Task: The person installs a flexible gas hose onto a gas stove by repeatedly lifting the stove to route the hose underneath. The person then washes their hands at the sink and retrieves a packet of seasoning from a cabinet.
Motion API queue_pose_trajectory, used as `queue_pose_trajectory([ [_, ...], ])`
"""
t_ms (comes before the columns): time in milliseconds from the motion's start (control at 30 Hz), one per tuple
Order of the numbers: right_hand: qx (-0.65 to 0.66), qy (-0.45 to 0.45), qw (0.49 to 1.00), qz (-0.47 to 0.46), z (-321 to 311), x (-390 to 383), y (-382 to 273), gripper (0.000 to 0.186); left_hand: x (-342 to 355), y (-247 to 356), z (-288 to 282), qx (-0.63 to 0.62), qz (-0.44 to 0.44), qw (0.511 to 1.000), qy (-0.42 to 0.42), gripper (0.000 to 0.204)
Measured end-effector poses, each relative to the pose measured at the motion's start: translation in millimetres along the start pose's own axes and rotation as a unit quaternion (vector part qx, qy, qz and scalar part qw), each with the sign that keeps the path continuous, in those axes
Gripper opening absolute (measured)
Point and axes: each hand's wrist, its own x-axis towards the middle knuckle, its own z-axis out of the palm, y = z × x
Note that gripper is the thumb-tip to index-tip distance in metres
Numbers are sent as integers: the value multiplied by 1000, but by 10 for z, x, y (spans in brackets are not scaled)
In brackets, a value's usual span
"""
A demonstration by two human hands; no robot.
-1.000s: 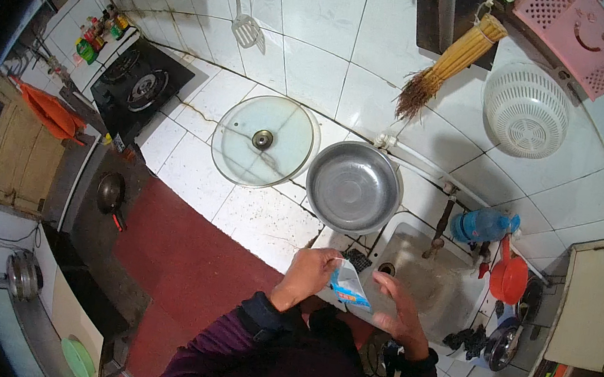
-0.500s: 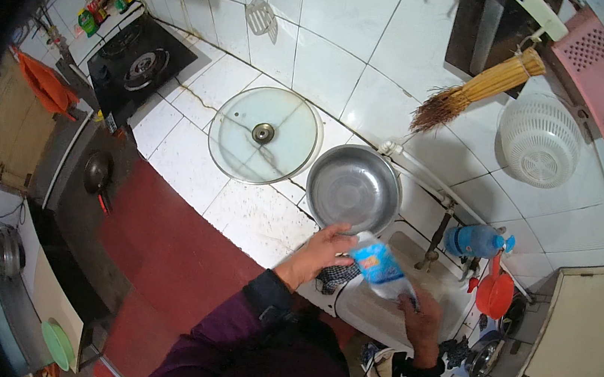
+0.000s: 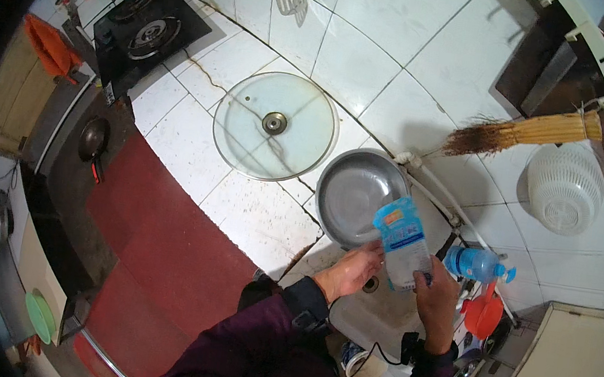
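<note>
A blue and white plastic packet (image 3: 407, 241) with a clear lower part is held tilted over the sink, its top overlapping the rim of the round metal basin (image 3: 353, 193). My right hand (image 3: 438, 299) grips the packet's lower right edge, thumb in front. At its left edge are the bent fingers of my left hand (image 3: 352, 270), closed on it, with the fingertips partly hidden. The basin stands at the counter's edge beside the sink (image 3: 368, 321), and its inside looks bare metal.
Left of the basin lies a glass lid (image 3: 248, 137) on the tiled counter, with a gas stove (image 3: 128, 39) beyond. A blue bottle (image 3: 470, 263) and red ladle (image 3: 484, 316) are to the right. A straw brush (image 3: 527, 137) and white basket (image 3: 565, 191) hang on the wall.
The packet has turned more upright, its printed face clearer. My left hand has shifted from its upper end down to its left edge. The view has swung, moving the scene within the picture.
</note>
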Motion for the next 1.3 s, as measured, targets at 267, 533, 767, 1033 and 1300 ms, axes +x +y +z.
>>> queue_pose_trajectory([
  [267,34,-18,999,8,43,134,29,37,8,63,50,-20,24,1000,4,57],
  [533,33,-26,999,-33,82,110,109,35,89,-6,-40,-10,-3,1000,-14,60],
  [767,37,-5,999,-22,82,108,132,34,141,-40,-71,-18,26,999,-43,54],
  [1033,57,7,998,-13,72,77,80,31,76,-58,-32,-33,19,999,-7,58],
  [1300,66,32,996,53,170,-90,157,33,74,-18,-28,-4,21,998,-56,70],
])
